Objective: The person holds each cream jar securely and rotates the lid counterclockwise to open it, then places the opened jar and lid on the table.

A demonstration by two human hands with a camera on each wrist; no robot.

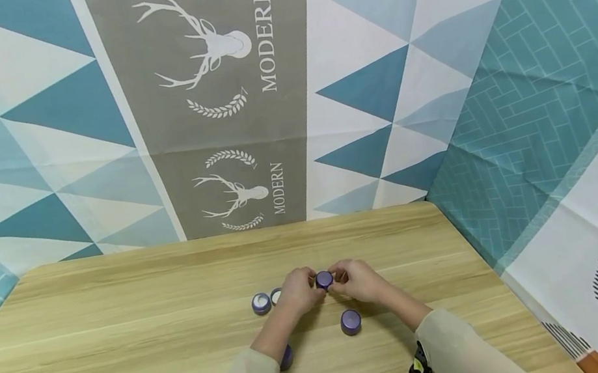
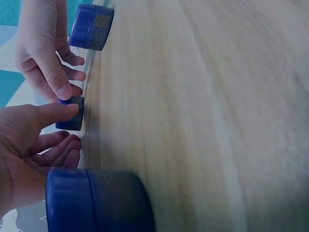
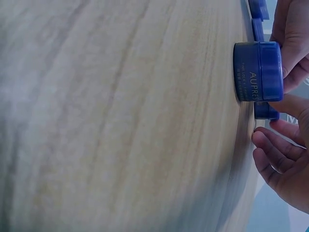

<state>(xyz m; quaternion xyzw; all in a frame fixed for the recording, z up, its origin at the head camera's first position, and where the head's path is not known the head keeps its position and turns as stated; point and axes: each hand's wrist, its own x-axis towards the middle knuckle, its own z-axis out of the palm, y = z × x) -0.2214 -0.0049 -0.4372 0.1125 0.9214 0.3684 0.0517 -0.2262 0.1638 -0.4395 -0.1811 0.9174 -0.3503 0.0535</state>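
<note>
A small purple cream jar (image 1: 324, 280) stands on the table between both hands, its lid facing up. My left hand (image 1: 300, 290) pinches it from the left; in the left wrist view its thumb (image 2: 65, 112) lies on the jar's side. From the right, my right hand (image 1: 357, 280) grips the same jar with thumb and fingertips. Nearer me sits a second closed jar (image 1: 351, 322), with gold "AUPRES" lettering showing in the right wrist view. A third jar (image 1: 286, 357) is partly hidden by the left forearm.
Left of the hands are two round purple pieces with white insides, one in full view (image 1: 261, 303) and one (image 1: 276, 296) partly covered by the left hand. The wooden table (image 1: 124, 348) meets a patterned cloth backdrop (image 1: 224, 126) at its far edge.
</note>
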